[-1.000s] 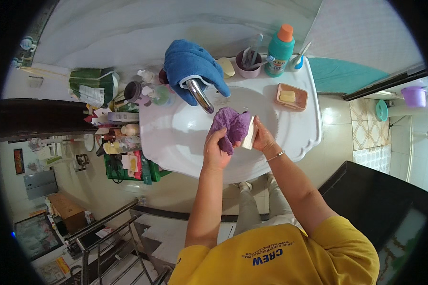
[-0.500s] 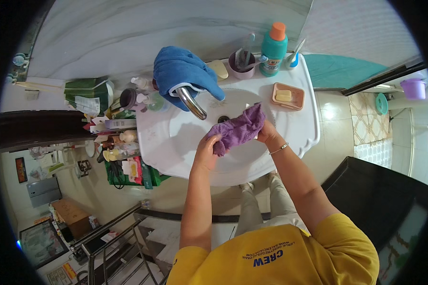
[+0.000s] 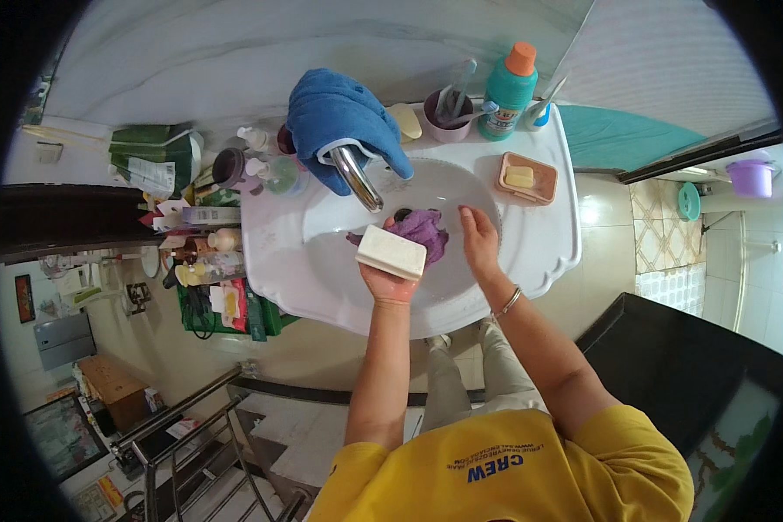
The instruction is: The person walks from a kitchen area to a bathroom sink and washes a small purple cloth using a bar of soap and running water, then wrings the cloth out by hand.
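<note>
A small white rectangular box (image 3: pixel 392 251) with rounded edges rests in my left hand (image 3: pixel 386 285), the fingers under and around it. Just beyond the box, a crumpled purple cloth (image 3: pixel 423 233) lies in the white washbasin (image 3: pixel 322 252), partly covered by the box. My right hand (image 3: pixel 478 239) hovers over the right side of the bowl, apart from the cloth, with nothing in it and its fingers apart. A chrome faucet (image 3: pixel 357 178) draped with a blue towel (image 3: pixel 339 117) reaches over the bowl from behind.
On the basin's right rim sits a pink soap dish (image 3: pixel 541 184) holding yellow soap (image 3: pixel 519 177). Behind stand a cup of toothbrushes (image 3: pixel 446 122) and a teal bottle (image 3: pixel 508 96) with an orange cap. Pump bottles (image 3: pixel 278 174) crowd the left rim. A black surface (image 3: pixel 670 348) stands at the right.
The purple cloth has left my hands and now lies in the basin. The white box has come into view in my left hand. My right hand has moved away, its fingers apart.
</note>
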{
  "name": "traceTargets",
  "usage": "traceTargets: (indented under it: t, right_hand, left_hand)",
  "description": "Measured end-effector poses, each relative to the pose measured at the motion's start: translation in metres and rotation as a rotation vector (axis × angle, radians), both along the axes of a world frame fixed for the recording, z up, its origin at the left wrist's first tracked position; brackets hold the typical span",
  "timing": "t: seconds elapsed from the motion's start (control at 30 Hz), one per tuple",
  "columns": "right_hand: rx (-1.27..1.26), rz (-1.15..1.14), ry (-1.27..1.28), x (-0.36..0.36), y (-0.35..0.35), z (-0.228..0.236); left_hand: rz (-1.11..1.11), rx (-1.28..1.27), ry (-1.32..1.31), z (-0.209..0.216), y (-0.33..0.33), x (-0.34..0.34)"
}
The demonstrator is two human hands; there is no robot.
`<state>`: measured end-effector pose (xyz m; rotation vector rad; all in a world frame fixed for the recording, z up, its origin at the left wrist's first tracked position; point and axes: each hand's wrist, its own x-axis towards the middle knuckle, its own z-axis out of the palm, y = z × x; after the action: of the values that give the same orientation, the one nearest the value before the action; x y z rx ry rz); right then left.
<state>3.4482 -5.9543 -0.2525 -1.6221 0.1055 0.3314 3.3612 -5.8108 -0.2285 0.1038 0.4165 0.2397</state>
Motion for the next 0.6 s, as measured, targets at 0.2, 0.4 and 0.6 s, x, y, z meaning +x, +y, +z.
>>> traceTargets:
  t: [0.2, 0.4, 0.6]
  right_hand:
    - [0.934, 0.293, 0.899, 0.015, 0.008, -0.015]
    - [1.227, 0.139, 0.884, 0.003, 0.007, 0.023]
    - [0.371, 0.375, -0.065, -0.03, 0.051, 0.06]
  left_hand:
    - [-0.07, -0.069, -0.144, 0.07, -0.023, 0.011]
    - [0.013, 0.005, 0.11, 0.031, 0.001, 0.004]
    - [-0.013, 0.715, 0.217, 0.023, -0.022, 0.016]
